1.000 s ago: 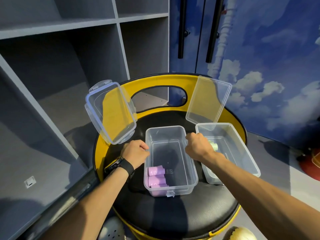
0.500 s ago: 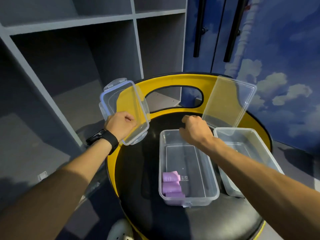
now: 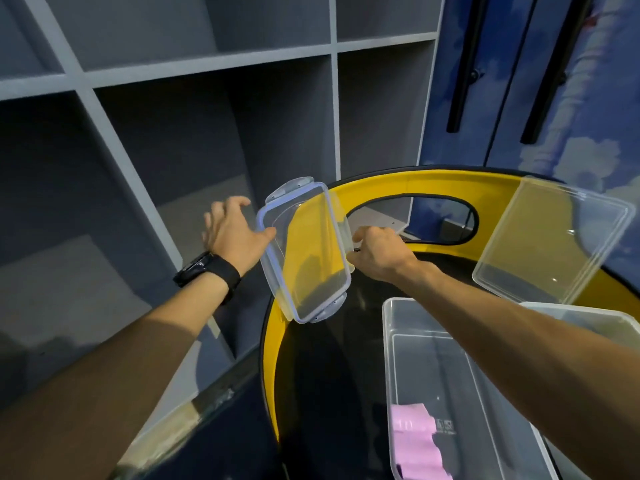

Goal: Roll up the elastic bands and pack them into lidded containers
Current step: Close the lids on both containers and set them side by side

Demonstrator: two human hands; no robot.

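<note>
A clear lid with a blue seal (image 3: 304,258) leans tilted against the yellow backrest of the stool. My left hand (image 3: 232,233) is at its left edge, fingers spread and thumb touching the rim. My right hand (image 3: 377,252) grips the lid's right edge with curled fingers. A clear container (image 3: 389,344) stands on the black seat at lower right, with pink rolled bands (image 3: 415,441) at its near end. My right forearm partly hides a second clear container (image 3: 595,315) behind it.
A second clear lid (image 3: 554,237) leans on the yellow backrest (image 3: 381,188) at the right. Grey open shelving (image 3: 207,60) fills the left and back. Blue cloud-printed doors with black handles (image 3: 464,64) stand behind the stool.
Both hands left the container and reached up to the blue-sealed lid; my right hand has crossed over and taken its right edge. The view has swung left.
</note>
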